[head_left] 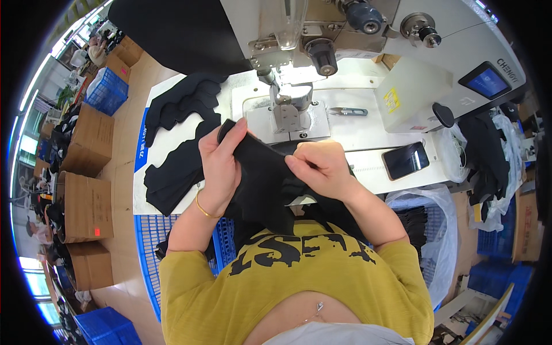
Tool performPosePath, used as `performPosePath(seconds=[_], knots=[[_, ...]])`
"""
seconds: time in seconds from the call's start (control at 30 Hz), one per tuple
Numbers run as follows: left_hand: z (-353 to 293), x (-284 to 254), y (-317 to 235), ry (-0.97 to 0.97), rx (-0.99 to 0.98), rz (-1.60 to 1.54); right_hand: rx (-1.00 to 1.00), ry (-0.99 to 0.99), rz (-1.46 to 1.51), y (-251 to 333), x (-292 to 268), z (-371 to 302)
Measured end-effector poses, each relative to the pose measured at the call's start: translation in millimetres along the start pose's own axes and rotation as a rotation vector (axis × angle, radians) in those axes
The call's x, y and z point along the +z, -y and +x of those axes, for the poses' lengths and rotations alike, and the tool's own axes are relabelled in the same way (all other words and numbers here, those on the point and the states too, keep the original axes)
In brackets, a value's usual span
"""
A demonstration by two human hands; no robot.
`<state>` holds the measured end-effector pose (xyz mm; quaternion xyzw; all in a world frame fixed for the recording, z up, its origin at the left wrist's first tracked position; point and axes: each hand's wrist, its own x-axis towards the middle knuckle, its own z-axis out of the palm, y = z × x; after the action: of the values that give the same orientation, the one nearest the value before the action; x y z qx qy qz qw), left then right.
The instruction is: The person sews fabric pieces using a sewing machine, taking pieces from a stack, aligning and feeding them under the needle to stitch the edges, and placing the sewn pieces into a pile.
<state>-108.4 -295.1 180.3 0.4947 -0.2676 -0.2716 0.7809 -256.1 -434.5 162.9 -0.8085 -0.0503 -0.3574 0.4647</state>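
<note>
item: black fabric piece (261, 172), held up at centre frame, just at 6 o'clock of the sewing machine (299, 34) presser foot. your left hand (221, 164) is closed around its 9 o'clock edge, thumb on top at the upper corner. your right hand (322, 167) pinches its 3 o'clock side, fingers curled tight. stack of black cut pieces (178, 138) at 9 o'clock on the table (368, 135). phone (405, 161) at 3 o'clock; thread snips (348, 111) at 1 o'clock.

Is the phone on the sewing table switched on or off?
Apparently off: the phone lies flat beside the sewing machine with a dark, glossy screen.
</note>
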Motion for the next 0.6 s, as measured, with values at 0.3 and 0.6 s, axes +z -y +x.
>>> performPosePath(seconds=[0.3,0.6], knots=[[-32.0,-0.6,-82.1,-0.021,1.203,1.342,0.42,0.183,0.504,24.9,-2.0,0.9],[-33.3,28.2,-66.1,0.385,0.971,1.18,0.365,0.042,0.326,18.3,12.6,3.1]])
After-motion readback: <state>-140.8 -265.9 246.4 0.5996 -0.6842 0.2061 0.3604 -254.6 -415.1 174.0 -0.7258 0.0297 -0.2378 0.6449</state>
